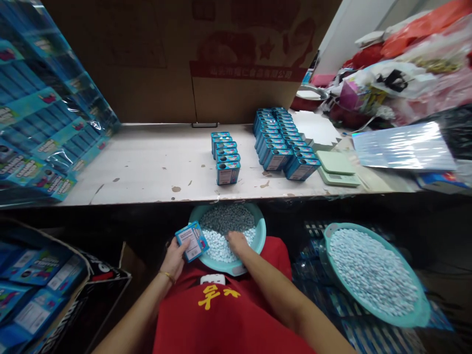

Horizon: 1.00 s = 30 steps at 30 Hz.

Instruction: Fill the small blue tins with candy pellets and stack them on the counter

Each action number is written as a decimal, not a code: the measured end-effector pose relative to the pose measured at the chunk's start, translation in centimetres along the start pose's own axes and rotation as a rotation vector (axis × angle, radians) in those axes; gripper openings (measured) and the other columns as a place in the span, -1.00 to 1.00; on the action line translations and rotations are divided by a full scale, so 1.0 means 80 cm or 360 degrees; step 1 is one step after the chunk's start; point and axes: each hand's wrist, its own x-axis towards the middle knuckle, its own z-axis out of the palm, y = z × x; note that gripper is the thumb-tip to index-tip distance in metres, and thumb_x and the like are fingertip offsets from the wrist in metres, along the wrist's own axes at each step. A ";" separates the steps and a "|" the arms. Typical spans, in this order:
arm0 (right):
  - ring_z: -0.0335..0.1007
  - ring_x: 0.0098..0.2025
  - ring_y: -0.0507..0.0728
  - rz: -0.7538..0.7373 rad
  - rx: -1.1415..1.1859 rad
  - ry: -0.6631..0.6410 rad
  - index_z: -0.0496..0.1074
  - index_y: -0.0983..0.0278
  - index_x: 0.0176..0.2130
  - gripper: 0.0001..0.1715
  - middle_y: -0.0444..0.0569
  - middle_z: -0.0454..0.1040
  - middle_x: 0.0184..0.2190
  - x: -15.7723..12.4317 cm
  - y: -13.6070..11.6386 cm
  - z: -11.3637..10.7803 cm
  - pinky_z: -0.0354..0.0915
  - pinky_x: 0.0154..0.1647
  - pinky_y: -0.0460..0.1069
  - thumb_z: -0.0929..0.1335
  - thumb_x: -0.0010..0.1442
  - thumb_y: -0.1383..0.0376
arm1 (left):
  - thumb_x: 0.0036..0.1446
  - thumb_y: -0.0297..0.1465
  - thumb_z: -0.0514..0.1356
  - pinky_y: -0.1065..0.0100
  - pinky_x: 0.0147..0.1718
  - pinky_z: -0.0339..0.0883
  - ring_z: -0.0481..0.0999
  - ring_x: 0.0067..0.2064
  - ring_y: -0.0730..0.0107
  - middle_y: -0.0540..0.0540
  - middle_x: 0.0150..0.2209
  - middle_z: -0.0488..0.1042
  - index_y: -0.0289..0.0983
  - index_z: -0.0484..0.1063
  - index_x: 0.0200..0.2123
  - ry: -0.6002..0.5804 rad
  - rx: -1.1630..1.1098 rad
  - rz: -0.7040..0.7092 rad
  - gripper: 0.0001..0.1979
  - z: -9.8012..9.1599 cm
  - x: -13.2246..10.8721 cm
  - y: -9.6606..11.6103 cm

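Red garment (228, 329) nearest; turquoise basin (261, 231) beyond, likely lap-held for reach. Left hand (175, 258) grips blue box (192, 237) at basin's left rim, presumably handy to pellets (218, 247); right hand (238, 243) among them, grip hidden, can't tell.

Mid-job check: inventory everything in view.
Table: 1, whitish, centre
Held box: 1, blue, lower centre
Lap basin: 1, turquoise, lower centre
Right basin: 1, turquoise, lower right
Pellets: uncounted, bluish-white, both basins
Short box row: 1, blue, table centre
Double box row: 1, blue, table right
Scale: 1, pale green, table right
Card stack: 1, white, behind scale
Shiny sheeting: uncounted, silver, right
Wrapped packs: several, blue, left
Large carton: 1, brown, back
Open carton: 1, dark, lower left
Bags: several, mixed, upper right
Left hand: 1, bare, on held box
Right hand: 1, bare, in pellets
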 end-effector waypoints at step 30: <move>0.33 -0.50 0.02 -0.0187 0.0008 -0.0085 0.50 0.30 -0.48 -0.71 -0.06 0.44 -0.60 -0.057 -0.018 -0.200 0.15 -0.50 -0.15 0.23 -0.16 0.48 | -0.19 -0.41 0.19 0.31 -0.06 0.12 0.34 -0.13 0.26 -0.09 -0.19 0.38 -0.23 0.35 -0.19 -0.0460 0.1381 0.1042 -0.62 0.043 0.040 -0.005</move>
